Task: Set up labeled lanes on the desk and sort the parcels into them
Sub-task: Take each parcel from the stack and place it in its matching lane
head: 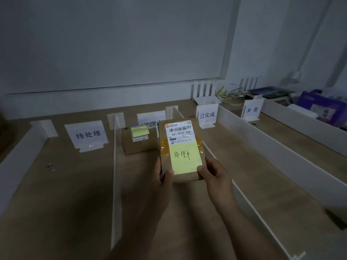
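A brown cardboard parcel (pixel 180 149) with a white shipping label and a yellow handwritten sticky note is held up over the second lane. My left hand (pixel 163 177) grips its lower left corner and my right hand (pixel 212 173) grips its lower right corner, thumb on the note. A second brown parcel (pixel 139 141) with a yellow note lies at the far end of that lane. White dividers (pixel 115 184) split the wooden desk (pixel 75 184) into lanes. Standing label cards (pixel 88 135), (pixel 207 115), (pixel 252 110) mark lanes; the second lane's card (pixel 150 119) is partly hidden behind the parcels.
A white tray (pixel 293 117) at the far right holds a purple package (pixel 319 107) and other items. Cables and white router-like devices (pixel 204 91) sit at the back by the wall. A small metal object (pixel 50 167) lies in the left lane.
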`<act>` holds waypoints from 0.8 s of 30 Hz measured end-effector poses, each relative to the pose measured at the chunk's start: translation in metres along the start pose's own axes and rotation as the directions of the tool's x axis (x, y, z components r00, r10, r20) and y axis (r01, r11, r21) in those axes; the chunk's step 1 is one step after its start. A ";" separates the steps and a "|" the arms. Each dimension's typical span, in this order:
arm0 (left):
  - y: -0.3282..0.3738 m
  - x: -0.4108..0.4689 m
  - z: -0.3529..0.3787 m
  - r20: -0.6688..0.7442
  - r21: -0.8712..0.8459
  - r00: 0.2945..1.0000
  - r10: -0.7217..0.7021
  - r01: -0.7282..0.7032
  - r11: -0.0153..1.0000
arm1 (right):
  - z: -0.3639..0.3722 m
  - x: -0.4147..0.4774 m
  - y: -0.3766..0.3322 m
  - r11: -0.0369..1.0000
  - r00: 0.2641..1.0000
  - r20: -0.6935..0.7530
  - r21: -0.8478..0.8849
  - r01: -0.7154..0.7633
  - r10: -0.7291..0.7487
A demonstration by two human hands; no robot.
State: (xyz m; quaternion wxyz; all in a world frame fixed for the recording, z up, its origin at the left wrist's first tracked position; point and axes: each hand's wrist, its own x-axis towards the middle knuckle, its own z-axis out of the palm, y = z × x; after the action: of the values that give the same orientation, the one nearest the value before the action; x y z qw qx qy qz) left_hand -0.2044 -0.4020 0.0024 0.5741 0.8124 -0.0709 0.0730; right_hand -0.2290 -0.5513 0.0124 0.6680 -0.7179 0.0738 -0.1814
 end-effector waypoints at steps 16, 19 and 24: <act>-0.091 0.120 0.087 -0.052 0.132 0.926 -0.374 0.378 0.916 | 0.018 0.149 0.118 0.924 0.962 0.106 -0.321 -0.206 0.251; -0.105 0.136 0.092 -0.055 0.106 0.923 -0.380 0.384 0.917 | 0.033 0.167 0.130 0.903 0.956 0.088 -0.363 -0.229 0.278; -0.120 0.173 0.094 -0.042 0.078 0.929 -0.368 0.370 0.926 | 0.055 0.210 0.138 0.834 0.953 0.039 -0.494 -0.244 0.302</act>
State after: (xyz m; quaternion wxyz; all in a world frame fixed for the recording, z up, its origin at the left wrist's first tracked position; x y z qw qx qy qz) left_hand -0.0072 -0.4559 -0.1048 0.5436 0.8338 0.0939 -0.0226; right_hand 0.0035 -0.5865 -0.0924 0.4893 -0.8532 0.1797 -0.0182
